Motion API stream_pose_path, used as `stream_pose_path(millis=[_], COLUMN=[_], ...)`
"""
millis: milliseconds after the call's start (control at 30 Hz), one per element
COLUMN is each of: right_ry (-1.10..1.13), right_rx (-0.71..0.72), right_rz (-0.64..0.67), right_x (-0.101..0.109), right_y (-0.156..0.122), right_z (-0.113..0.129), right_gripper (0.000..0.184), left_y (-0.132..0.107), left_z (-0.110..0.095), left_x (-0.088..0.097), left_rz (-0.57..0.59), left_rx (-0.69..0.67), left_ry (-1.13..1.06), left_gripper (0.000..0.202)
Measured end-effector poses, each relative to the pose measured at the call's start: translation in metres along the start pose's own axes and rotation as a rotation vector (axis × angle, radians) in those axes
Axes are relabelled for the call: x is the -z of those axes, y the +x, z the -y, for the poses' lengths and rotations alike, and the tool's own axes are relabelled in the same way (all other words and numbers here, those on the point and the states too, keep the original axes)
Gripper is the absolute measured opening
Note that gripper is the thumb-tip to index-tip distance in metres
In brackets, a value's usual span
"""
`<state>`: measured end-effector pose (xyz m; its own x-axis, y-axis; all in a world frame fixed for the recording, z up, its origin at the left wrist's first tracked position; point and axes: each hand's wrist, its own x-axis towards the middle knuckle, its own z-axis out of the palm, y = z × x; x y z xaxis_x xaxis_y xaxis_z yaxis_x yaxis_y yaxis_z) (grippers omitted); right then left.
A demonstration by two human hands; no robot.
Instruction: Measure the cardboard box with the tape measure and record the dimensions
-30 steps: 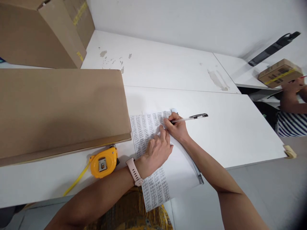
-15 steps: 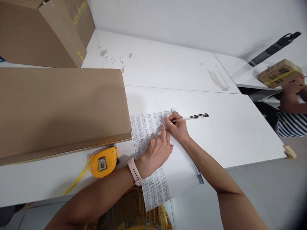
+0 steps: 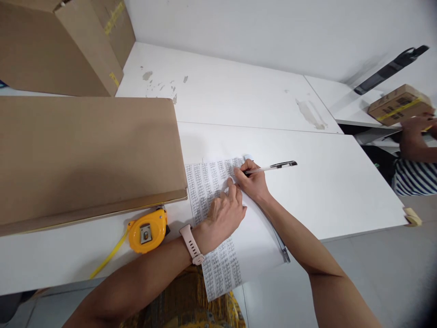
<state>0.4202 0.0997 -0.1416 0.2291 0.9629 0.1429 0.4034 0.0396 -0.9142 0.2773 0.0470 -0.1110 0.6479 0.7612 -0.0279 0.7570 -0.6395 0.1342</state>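
A white table [image 3: 324, 182] bears a flat cardboard box [image 3: 85, 155] at left, a yellow tape measure [image 3: 147, 231] beside its near edge, a printed sheet [image 3: 206, 182] overhanging the front, and a large carton [image 3: 61, 45] behind.

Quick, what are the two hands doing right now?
The left hand is open, fingers resting on the printed sheet.
The right hand is closed around a pen, tip on the sheet.
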Motion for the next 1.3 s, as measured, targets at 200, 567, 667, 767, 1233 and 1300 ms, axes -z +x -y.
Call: stream_pose_path(millis=[200,567,667,767,1233,1300], right_ry=[0.003,0.0,-0.007,-0.017,-0.021,-0.018], right_rx=[0.022,0.025,0.021,0.032,0.033,0.03], right_rz=[-0.012,-0.013,-0.02,-0.015,-0.015,-0.011], right_x=[0.0008,0.0001,0.0012,0.0021,0.0022,0.0021], right_y=[0.0007,0.0009,0.0012,0.0016,0.0014,0.0015], right_z=[-0.0035,-0.0028,-0.005,-0.0056,-0.0051,-0.0047], right_gripper=[0.029,0.03,0.03,0.029,0.03,0.03], left_y=[-0.0005,0.0003,-0.0003,-0.0011,0.0007,0.0005], left_z=[0.0002,0.0001,0.0003,0.0003,-0.0006,-0.0006], left_x=[-0.001,-0.0014,-0.0003,0.0004,-0.0027,-0.0023], left_rz=[-0.031,-0.014,-0.007,-0.02,-0.004,-0.002], left_rx=[-0.016,-0.006,-0.007,-0.013,0.006,0.008], left_ry=[0.037,0.04,0.031,0.042,0.006,0.008], left_gripper=[0.059,0.061,0.059,0.06,0.059,0.059])
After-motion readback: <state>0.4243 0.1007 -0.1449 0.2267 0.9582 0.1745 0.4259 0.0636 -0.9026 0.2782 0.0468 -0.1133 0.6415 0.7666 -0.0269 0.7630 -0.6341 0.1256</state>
